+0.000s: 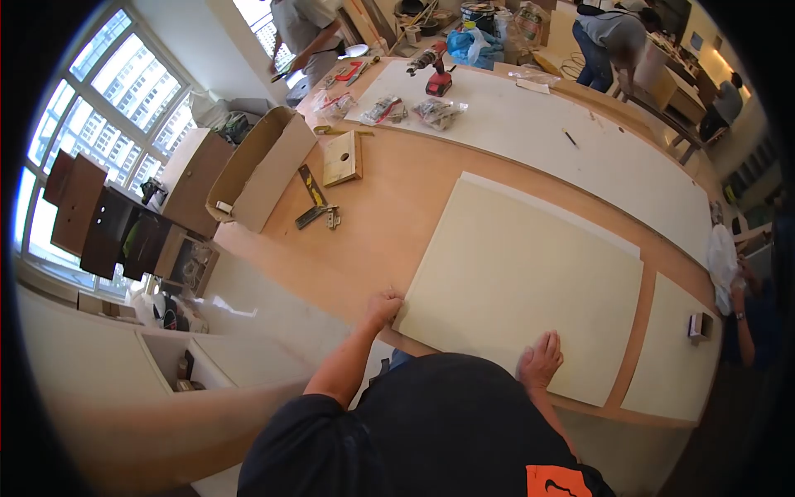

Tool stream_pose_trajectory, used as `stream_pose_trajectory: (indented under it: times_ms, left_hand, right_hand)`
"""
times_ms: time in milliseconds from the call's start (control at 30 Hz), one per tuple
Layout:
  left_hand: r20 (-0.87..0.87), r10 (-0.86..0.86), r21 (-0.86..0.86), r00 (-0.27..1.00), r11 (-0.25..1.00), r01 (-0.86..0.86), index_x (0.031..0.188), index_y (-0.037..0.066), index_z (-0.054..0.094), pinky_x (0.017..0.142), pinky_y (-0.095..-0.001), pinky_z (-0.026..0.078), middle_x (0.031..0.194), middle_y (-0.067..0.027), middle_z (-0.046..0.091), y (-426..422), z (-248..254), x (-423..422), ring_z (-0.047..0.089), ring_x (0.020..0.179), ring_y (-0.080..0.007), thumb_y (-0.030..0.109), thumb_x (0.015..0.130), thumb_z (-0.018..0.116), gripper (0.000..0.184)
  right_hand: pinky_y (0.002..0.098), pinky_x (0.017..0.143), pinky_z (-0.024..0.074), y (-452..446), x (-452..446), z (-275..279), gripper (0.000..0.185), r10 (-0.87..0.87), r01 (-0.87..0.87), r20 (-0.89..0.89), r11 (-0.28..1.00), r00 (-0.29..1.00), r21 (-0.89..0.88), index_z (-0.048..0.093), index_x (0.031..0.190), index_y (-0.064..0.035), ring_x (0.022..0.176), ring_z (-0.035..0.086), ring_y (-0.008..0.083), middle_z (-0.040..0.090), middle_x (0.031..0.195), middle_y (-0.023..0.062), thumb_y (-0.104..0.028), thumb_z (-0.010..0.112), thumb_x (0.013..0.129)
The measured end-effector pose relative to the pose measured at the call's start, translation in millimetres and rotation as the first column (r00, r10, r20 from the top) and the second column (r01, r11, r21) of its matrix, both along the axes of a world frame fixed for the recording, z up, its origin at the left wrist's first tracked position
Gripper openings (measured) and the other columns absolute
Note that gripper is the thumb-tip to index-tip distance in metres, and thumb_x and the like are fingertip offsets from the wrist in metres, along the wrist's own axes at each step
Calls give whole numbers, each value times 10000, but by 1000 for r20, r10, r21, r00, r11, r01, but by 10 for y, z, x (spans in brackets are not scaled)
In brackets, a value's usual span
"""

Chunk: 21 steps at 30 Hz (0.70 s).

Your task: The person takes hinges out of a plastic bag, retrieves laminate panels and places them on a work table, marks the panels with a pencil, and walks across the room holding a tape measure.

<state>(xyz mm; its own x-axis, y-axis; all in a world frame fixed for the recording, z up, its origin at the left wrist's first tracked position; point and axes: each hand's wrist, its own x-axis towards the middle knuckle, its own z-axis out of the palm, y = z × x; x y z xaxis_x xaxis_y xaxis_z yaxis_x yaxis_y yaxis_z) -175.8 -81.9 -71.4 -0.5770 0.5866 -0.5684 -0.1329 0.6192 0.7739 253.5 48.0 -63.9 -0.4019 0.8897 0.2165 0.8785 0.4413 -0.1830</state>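
Observation:
A large cream panel (530,282) lies flat on the wooden worktop in front of me. A white edge of another sheet (551,209) shows from under its far side. My left hand (383,309) is closed at the panel's near left corner, its fingers curled against the edge. Near the front edge, my right hand (541,361) rests on the panel's surface with its fingers stretched out. A second cream panel (672,356) lies to the right, apart from the first, with a small box-like block (700,327) on it.
Left of the panel are a try square (312,195), a metal hinge (333,218) and a board with a hole (339,157). A long white board (530,132) at the back carries a red cordless drill (439,81) and bagged hardware (437,113). Other people (613,41) work nearby.

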Motion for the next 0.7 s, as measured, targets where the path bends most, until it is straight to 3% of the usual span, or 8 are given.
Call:
stream_pose_trajectory:
  times_ms: [133, 167, 267, 333, 400, 433, 500, 700]
  left_hand:
    - [45, -99, 45, 994, 994, 97, 914, 46, 755, 588, -316, 523, 746, -48, 712, 48, -107, -225, 649, 611, -149, 166, 792, 628, 213]
    - [-199, -224, 30, 954, 972, 234, 904, 66, 751, 628, -332, 542, 768, -105, 718, 53, -368, -416, 684, 657, -205, 207, 821, 629, 204]
    - [-733, -116, 40, 670, 976, 212, 898, 80, 745, 681, -375, 550, 829, -163, 715, 288, 158, -834, 703, 746, -295, 242, 840, 634, 205]
    - [-724, -1, 103, 690, 989, 110, 862, 66, 736, 708, -429, 541, 850, -181, 708, 575, 316, -1428, 685, 808, -363, 228, 845, 640, 189]
    - [-858, 95, 219, 505, 956, 194, 836, 54, 720, 674, -481, 507, 781, -191, 674, 902, 411, -2202, 656, 726, -378, 154, 849, 629, 136]
    - [-912, 9, 97, 410, 976, 194, 820, 58, 710, 679, -477, 508, 766, -190, 669, 1036, 498, -2551, 658, 741, -380, 142, 848, 623, 124]
    - [-895, 99, 190, 435, 967, 172, 813, 83, 715, 711, -456, 524, 817, -181, 681, 1304, 605, -3143, 670, 808, -378, 161, 838, 623, 124]
    - [-949, -121, -114, 290, 993, 42, 971, 64, 710, 828, -456, 548, 912, -186, 706, 2050, 526, -4575, 686, 920, -354, 163, 786, 621, 228]
  right_hand:
    - [529, 1074, 312, 15, -56, -24, 592, -56, 56, 1, 998, 998, -31, 477, 1368, 40, 1386, 374, 379, 417, 1475, 229, -272, 591, 877]
    - [528, 1074, 317, 30, -77, -18, 586, -76, 76, 5, 996, 997, -38, 487, 1356, 38, 1379, 381, 380, 423, 1468, 228, -272, 600, 872]
    - [521, 1082, 334, 18, -269, -10, 579, -201, 199, -33, 978, 979, -61, 509, 1322, 45, 1344, 414, 398, 452, 1439, 223, -225, 667, 835]
    - [511, 1085, 353, -96, -494, 98, 581, -311, 310, -42, 950, 949, -39, 510, 1320, 54, 1327, 435, 399, 470, 1426, 215, -203, 690, 831]
    - [515, 1086, 356, -130, -730, 55, 578, -380, 378, -74, 925, 922, -42, 501, 1327, 59, 1319, 437, 421, 458, 1430, 242, -189, 682, 837]
    - [522, 1086, 354, -257, -889, 65, 577, -421, 417, -92, 907, 902, -56, 501, 1325, 62, 1316, 436, 432, 455, 1427, 256, -175, 678, 830]
    - [526, 1087, 355, -609, -1167, 80, 588, -445, 443, -67, 895, 893, -42, 497, 1324, 70, 1297, 446, 456, 458, 1417, 279, -178, 678, 822]
    - [525, 1073, 360, -1379, -1869, 494, 602, -437, 429, 4, 882, 899, -195, 493, 1332, 71, 1281, 450, 459, 457, 1408, 293, -206, 677, 830]
